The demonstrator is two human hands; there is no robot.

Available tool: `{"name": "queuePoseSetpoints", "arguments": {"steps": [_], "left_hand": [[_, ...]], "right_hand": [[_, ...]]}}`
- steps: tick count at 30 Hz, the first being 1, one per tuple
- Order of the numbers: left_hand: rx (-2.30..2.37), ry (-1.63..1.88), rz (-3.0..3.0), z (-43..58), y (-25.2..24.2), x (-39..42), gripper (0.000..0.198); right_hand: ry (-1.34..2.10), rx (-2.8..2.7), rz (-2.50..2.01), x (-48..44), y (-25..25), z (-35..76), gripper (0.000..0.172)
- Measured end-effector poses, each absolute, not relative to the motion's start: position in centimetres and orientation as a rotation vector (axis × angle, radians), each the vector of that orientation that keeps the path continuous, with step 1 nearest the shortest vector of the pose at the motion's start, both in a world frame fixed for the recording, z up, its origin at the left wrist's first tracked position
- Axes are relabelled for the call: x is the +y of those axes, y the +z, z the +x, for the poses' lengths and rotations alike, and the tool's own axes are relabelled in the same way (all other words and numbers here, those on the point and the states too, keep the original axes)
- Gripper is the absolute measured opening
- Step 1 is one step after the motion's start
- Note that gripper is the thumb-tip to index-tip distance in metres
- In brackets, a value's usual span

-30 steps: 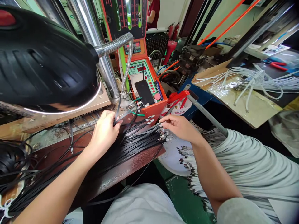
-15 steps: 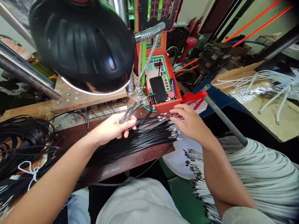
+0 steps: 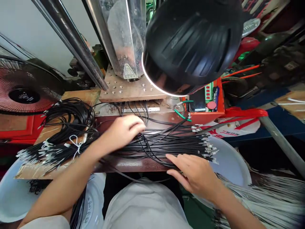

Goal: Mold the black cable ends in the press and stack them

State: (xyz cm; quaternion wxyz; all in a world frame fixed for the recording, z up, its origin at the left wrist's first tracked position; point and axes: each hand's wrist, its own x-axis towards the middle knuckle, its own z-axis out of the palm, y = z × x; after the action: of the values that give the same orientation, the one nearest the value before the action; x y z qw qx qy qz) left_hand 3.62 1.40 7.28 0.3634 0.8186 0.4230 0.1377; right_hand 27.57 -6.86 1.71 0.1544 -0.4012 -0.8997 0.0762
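Note:
A layer of black cables (image 3: 162, 144) with pale connectors (image 3: 208, 146) at their right ends lies across the brown worktop. My left hand (image 3: 125, 130) is over the left part of this layer, thumb and forefinger pinched at a few black cables; its other fingertips are hidden. From there some cables (image 3: 149, 149) curve across the layer towards its front edge. My right hand (image 3: 194, 173) is at that front edge, fingers stretched out and thumb apart, fingertips beside the curved cables. Whether they touch is unclear.
A black lamp head (image 3: 193, 47) hangs low over the bench. Behind stands a machine with a perforated metal plate (image 3: 121, 87). Tied cable bundles (image 3: 64, 148) and a fan (image 3: 23, 92) are at left. A white basin (image 3: 231, 159) and grey cables (image 3: 274, 197) are at right.
The view has swung left. My left hand has lowered its raised cables onto the layer. My right hand has moved from the connector ends to the layer's front edge.

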Motion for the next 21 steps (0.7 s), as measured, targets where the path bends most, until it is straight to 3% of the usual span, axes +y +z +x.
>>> {"name": "queuePoseSetpoints", "arguments": {"steps": [4,7,16,18,21], "left_hand": [[1.568,0.325,2.296,0.4,5.6,6.0,0.025],[1.518,0.109,2.419,-0.6,4.1,8.1,0.028],[1.432,0.028,2.661,-7.5,1.8,9.6,0.057],[1.405,0.025,2.725,-7.6,1.3,9.8,0.055],[1.444,-0.009,2.793,-7.1,0.8,10.2,0.035]], "right_hand": [[0.187,-2.495,-1.116,-7.9,2.2,27.5,0.035],[0.132,-2.45,-1.102,-8.3,2.2,27.4,0.034],[-0.109,-2.312,-1.387,-6.9,-2.1,30.4,0.027],[-0.102,-2.273,-1.381,-6.5,-2.9,30.3,0.025],[-0.107,-2.214,-1.373,-6.3,-3.7,29.9,0.02]]}}
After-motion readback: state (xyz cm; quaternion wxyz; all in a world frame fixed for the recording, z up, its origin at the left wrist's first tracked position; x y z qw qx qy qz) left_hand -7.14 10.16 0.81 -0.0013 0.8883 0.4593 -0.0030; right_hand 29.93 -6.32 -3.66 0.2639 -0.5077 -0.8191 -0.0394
